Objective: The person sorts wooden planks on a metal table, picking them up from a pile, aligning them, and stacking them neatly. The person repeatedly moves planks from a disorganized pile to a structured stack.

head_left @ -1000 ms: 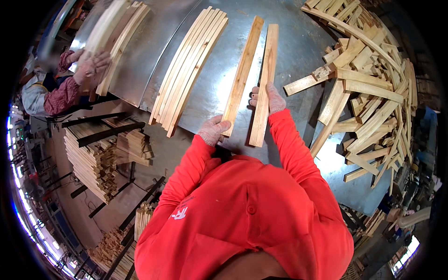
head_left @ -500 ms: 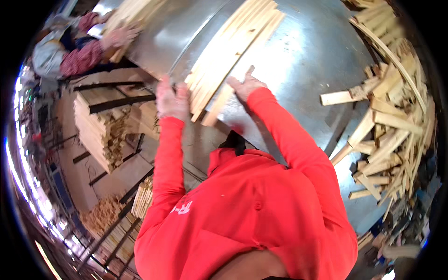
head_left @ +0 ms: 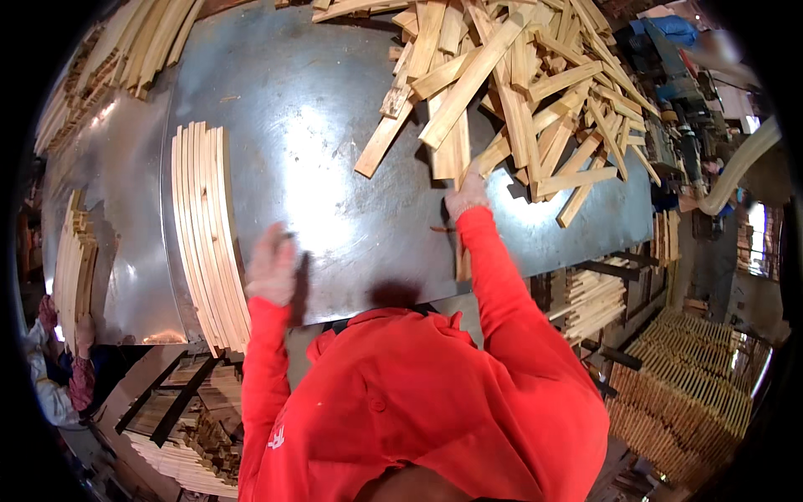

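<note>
My left hand is raised over the metal tabletop, slightly blurred, its fingers apart and holding nothing. Just left of it, a row of pale wooden slats lies side by side, the near ends reaching the table's front edge. At the front of a loose heap of wooden slats, my right hand closes on one wooden slat; its fingertips are partly hidden. Another length of wood shows below that hand, toward the front edge.
At far left, a co-worker's hand touches a small stack of slats. More slats lie at the back left. Stacked timber stands below the table at left, with further stacks at right.
The view has swung right toward the heap. My right hand has left the row of slats and reached the heap, closing on a slat. My left hand has come away from the row.
</note>
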Tool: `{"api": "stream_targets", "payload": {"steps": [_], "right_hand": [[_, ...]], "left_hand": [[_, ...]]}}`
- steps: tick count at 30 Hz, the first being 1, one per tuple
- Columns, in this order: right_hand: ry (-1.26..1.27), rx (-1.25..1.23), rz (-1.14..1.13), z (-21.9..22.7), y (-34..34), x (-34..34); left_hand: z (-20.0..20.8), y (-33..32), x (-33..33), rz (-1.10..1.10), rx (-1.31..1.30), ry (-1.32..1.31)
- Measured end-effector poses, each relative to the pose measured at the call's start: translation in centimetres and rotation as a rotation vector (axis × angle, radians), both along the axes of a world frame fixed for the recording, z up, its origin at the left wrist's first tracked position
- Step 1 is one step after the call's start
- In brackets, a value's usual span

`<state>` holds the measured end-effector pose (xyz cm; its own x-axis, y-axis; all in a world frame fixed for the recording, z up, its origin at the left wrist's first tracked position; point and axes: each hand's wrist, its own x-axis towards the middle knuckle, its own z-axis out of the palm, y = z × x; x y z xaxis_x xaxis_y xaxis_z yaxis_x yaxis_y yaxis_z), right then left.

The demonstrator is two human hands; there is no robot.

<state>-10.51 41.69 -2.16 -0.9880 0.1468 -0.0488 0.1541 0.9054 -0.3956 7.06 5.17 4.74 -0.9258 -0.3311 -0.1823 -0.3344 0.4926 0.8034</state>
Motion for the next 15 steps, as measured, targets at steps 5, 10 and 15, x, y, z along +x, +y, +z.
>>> {"api": "stream_targets", "payload": {"steps": [5,10,15], "right_hand": [[-0.654,-1.423,0.019,7.0,-4.6,5.6],[-0.466,-0.319,0.372,8.1,-4.8,1.2],[0.058,-0.399,-0.004,11.3,-4.9,-10.2]], "left_hand": [[-5.7,10.6,-6.6,-0.005,0.991,-0.225],[-2.1,18.9,-6.7,-0.123,1.313,-0.36],[-3.5,13.6,-5.8,-0.203,0.82,-0.37]]}}
